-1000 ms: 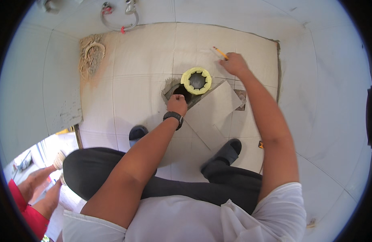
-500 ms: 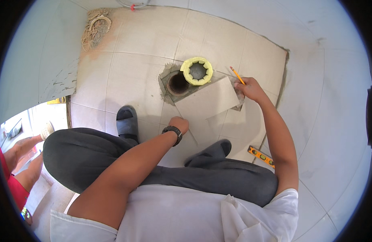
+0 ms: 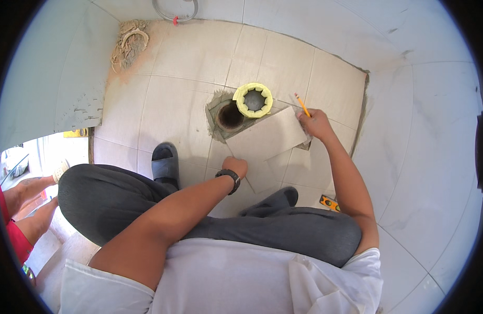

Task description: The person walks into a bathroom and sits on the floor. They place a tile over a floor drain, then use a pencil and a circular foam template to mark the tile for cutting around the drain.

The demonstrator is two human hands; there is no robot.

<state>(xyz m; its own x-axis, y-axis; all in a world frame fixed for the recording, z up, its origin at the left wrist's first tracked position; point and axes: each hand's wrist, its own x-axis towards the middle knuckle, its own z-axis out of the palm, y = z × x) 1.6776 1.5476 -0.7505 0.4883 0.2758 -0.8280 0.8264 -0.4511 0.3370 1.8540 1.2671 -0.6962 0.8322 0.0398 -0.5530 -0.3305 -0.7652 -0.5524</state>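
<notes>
A thin orange pencil (image 3: 302,104) sticks up from my right hand (image 3: 315,125), whose fingers are closed around it at the right end of a pale beige tile (image 3: 267,135). My left hand (image 3: 234,166), with a dark watch on the wrist, is closed at the tile's left edge; its fingertips are hidden. Just beyond the tile, a round drain hole (image 3: 231,116) opens in a rough mortar patch (image 3: 214,112). Touching the hole's right side stands a short grey pipe piece with yellow tape (image 3: 253,100) folded over its rim.
An orange spirit level (image 3: 330,202) lies near my right knee, partly covered. Rubble and cord (image 3: 130,44) fill the far left corner. A grey hose (image 3: 174,11) hangs at the far wall. Dark sandals (image 3: 165,161) are on my feet. Another person's legs (image 3: 29,209) show at left.
The whole view has shifted slightly. The pencil stands a little more upright in my right hand, and less of the spirit level shows. Both hands stay at the tile.
</notes>
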